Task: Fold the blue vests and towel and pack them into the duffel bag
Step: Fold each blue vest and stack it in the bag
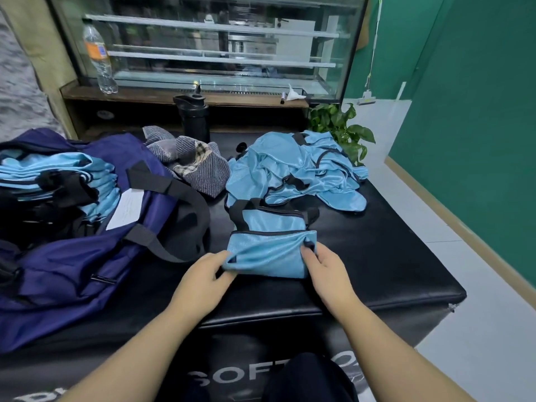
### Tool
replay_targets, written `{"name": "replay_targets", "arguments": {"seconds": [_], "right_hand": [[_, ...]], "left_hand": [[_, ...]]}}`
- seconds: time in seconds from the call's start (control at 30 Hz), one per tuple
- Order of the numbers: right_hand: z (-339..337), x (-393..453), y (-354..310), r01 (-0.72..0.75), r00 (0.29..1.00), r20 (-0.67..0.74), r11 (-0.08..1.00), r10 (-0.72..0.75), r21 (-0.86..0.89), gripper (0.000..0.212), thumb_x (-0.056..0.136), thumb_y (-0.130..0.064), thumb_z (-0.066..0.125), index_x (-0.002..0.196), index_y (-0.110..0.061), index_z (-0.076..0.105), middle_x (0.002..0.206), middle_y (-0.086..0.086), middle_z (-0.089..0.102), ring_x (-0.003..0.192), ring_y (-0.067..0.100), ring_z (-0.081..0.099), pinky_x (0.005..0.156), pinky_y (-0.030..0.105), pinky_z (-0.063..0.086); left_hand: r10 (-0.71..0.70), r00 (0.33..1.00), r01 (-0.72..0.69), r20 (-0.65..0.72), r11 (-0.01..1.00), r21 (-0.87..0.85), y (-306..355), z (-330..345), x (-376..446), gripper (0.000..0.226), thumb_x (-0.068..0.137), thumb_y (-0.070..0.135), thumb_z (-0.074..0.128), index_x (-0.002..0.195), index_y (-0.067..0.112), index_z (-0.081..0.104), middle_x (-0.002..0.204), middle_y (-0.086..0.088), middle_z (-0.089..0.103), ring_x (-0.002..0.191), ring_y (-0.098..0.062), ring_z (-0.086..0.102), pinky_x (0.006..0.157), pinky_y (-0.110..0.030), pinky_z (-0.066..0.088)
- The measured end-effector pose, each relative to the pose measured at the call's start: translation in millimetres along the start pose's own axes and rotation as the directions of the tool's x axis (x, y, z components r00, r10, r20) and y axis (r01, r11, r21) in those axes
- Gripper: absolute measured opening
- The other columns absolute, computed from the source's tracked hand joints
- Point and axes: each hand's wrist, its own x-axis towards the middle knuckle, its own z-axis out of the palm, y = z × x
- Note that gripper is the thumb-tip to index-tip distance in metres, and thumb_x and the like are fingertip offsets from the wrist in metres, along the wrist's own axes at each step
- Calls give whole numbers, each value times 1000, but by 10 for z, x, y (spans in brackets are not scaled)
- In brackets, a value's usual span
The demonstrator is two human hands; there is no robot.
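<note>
I see my left hand (203, 274) pinching the left edge of a shiny light-blue vest with black trim (268, 245), its fingers curled on the cloth. My right hand (322, 268) holds the vest's right edge, fingers bent round a fold. The vest is folded small and lies on the black padded surface (377, 256), right in front of me. Behind it sits a messy pile of more light-blue vests (295, 166). A striped grey towel (191, 161) lies crumpled between that pile and the big dark-blue duffel bag (72, 256) on the left. The bag is open, with a stack of folded blue vests (58, 181) inside it.
</note>
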Motion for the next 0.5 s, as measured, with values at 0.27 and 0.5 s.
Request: {"name": "replay_targets", "arguments": {"seconds": [0.27,0.5], "right_hand": [[10,-72,104,133,991,12,970,-133,-202,18,91,-32,61,76,-23,53,74,-4,55,67,7,47,65,23,40],[33,-138,42,125,991,-13,973,-130,-192,31,97,-28,50,69,-26,39,58,-14,45,56,5,37,54,20,32]], "left_hand": [[-159,983,132,-88,957,-260,69,-1,6,14,95,34,53,91,44,61,100,17,66,94,7,58,81,-13,40],[-252,964,210,-85,918,-336,119,-52,-85,17,95,34,51,91,33,67,90,13,71,85,-1,64,74,-21,47]]}}
